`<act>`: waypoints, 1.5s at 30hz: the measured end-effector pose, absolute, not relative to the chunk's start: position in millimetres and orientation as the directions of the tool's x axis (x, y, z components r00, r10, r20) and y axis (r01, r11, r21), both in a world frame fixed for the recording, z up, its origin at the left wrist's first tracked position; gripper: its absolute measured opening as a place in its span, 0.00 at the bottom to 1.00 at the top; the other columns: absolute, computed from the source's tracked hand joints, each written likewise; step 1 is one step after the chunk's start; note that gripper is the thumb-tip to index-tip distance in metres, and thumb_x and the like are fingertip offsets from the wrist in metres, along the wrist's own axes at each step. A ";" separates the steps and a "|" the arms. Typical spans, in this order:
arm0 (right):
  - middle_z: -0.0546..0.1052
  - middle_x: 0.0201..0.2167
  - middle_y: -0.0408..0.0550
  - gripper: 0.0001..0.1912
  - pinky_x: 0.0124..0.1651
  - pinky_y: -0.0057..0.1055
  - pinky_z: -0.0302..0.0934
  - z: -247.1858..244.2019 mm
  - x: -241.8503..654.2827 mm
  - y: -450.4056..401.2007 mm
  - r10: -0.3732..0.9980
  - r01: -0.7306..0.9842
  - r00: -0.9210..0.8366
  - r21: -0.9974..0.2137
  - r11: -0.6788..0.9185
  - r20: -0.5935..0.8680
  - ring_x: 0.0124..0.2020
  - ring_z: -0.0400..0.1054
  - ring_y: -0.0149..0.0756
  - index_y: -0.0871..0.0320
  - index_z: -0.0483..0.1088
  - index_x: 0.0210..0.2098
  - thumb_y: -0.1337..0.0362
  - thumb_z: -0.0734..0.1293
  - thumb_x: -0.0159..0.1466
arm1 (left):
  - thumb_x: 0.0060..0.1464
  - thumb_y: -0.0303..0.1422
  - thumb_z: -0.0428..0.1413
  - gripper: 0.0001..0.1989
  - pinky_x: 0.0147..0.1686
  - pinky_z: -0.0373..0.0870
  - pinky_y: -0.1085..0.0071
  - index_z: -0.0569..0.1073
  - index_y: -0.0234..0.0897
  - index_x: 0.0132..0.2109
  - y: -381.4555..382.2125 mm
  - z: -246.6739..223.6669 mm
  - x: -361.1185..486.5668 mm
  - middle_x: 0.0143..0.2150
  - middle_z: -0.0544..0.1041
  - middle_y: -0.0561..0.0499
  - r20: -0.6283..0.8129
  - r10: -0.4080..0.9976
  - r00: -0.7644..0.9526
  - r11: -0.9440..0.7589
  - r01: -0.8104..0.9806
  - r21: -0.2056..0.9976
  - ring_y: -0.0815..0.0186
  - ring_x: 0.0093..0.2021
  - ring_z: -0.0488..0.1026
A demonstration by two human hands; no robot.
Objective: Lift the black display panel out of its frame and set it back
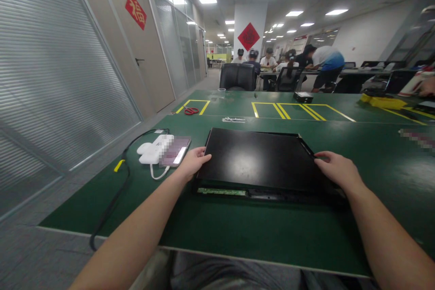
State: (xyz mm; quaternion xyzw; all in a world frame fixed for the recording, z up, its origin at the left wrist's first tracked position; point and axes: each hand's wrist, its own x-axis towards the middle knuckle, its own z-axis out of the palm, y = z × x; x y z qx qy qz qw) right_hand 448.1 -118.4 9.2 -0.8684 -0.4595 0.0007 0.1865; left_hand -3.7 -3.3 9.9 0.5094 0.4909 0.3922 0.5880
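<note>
A flat black display panel lies a little askew over a black frame on the green table. Along the near side a narrow green circuit board shows below the panel's edge. My left hand is closed on the panel's left edge, thumb near the top face and fingers partly hidden behind it. At the right side, my right hand grips the edge where panel and frame meet, its thumb and forefinger close together. Which of the two layers the right fingers press on is hard to make out.
Left of the panel are a phone, a white charger and a black cable. Farther back lie red scissors, a small metal tool, a black box and yellow tape outlines. Several people sit or stand beyond.
</note>
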 end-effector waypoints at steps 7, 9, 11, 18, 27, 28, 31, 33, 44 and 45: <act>0.82 0.29 0.52 0.21 0.43 0.45 0.67 16.1 444.2 -120.8 0.800 0.779 0.591 -0.329 -0.535 0.099 0.39 0.77 0.53 0.52 0.82 0.45 0.55 0.63 0.60 | 0.48 0.26 0.69 0.23 0.49 0.80 0.59 0.78 0.32 0.53 -1.4 9.4 -6.1 0.36 0.85 0.45 -0.183 0.966 0.182 0.181 0.027 0.983 0.55 0.42 0.84; 0.82 0.28 0.51 0.20 0.43 0.45 0.67 17.1 443.4 -121.2 0.799 0.774 0.594 -0.341 -0.534 0.098 0.38 0.77 0.53 0.52 0.82 0.45 0.55 0.63 0.60 | 0.48 0.25 0.69 0.24 0.50 0.80 0.59 0.78 0.32 0.54 -1.3 9.1 -6.4 0.37 0.85 0.45 -0.183 0.969 0.168 0.182 0.022 0.983 0.55 0.42 0.84; 0.82 0.28 0.51 0.20 0.43 0.45 0.67 17.9 442.7 -121.4 0.798 0.771 0.595 -0.347 -0.534 0.097 0.38 0.77 0.53 0.52 0.82 0.44 0.55 0.63 0.60 | 0.48 0.25 0.69 0.25 0.52 0.79 0.58 0.77 0.32 0.55 -1.7 9.5 -6.5 0.39 0.86 0.44 -0.177 0.971 0.162 0.177 0.011 0.984 0.55 0.45 0.84; 0.82 0.28 0.52 0.20 0.42 0.46 0.68 16.9 444.7 -120.9 0.806 0.779 0.583 -0.349 -0.521 0.099 0.34 0.76 0.52 0.52 0.82 0.44 0.55 0.63 0.59 | 0.43 0.33 0.72 0.28 0.63 0.71 0.54 0.80 0.34 0.53 -2.3 14.1 -11.1 0.53 0.84 0.40 -0.036 0.972 0.231 0.034 0.012 0.999 0.49 0.60 0.77; 0.82 0.30 0.51 0.20 0.44 0.44 0.67 21.6 439.3 -121.9 0.794 0.766 0.604 -0.325 -0.555 0.067 0.40 0.76 0.53 0.51 0.82 0.46 0.56 0.63 0.61 | 0.42 0.35 0.69 0.22 0.65 0.66 0.52 0.84 0.36 0.47 10.6 -1.4 -17.7 0.66 0.74 0.38 0.114 0.982 0.152 -0.159 0.328 0.931 0.44 0.65 0.71; 0.82 0.31 0.51 0.20 0.45 0.44 0.66 21.8 439.0 -122.0 0.795 0.766 0.603 -0.325 -0.554 0.066 0.41 0.76 0.53 0.52 0.82 0.46 0.56 0.63 0.61 | 0.43 0.35 0.68 0.21 0.65 0.65 0.52 0.84 0.36 0.47 11.4 -3.0 -17.7 0.67 0.74 0.38 0.117 0.982 0.148 -0.164 0.359 0.919 0.44 0.66 0.71; 0.82 0.31 0.51 0.21 0.44 0.45 0.67 20.8 439.5 -122.0 0.795 0.766 0.603 -0.324 -0.556 0.062 0.40 0.76 0.53 0.52 0.82 0.47 0.56 0.63 0.61 | 0.45 0.35 0.65 0.19 0.66 0.64 0.52 0.83 0.36 0.47 12.3 -5.8 -17.5 0.65 0.75 0.38 0.136 0.973 0.186 -0.205 0.434 0.877 0.45 0.67 0.70; 0.82 0.30 0.51 0.20 0.44 0.45 0.67 19.7 440.3 -122.1 0.794 0.767 0.604 -0.321 -0.555 0.070 0.40 0.76 0.54 0.51 0.82 0.46 0.56 0.63 0.60 | 0.46 0.36 0.64 0.19 0.66 0.63 0.53 0.83 0.36 0.47 12.5 -6.4 -17.3 0.64 0.76 0.38 0.142 0.964 0.224 -0.236 0.479 0.846 0.46 0.67 0.69; 0.83 0.32 0.50 0.20 0.45 0.44 0.66 22.3 439.4 -121.9 0.791 0.760 0.610 -0.321 -0.564 0.053 0.42 0.76 0.53 0.51 0.82 0.46 0.56 0.63 0.61 | 0.46 0.34 0.65 0.18 0.71 0.57 0.56 0.83 0.34 0.46 10.9 -8.2 -16.0 0.66 0.72 0.35 0.135 0.969 0.205 -0.234 0.609 0.758 0.44 0.68 0.67; 0.83 0.31 0.50 0.19 0.44 0.44 0.67 20.8 441.3 -121.5 0.793 0.763 0.607 -0.319 -0.562 0.057 0.41 0.77 0.54 0.51 0.82 0.45 0.56 0.64 0.61 | 0.46 0.34 0.65 0.18 0.71 0.57 0.55 0.83 0.34 0.46 10.4 -8.0 -15.9 0.66 0.72 0.35 0.134 0.969 0.207 -0.236 0.615 0.752 0.43 0.68 0.67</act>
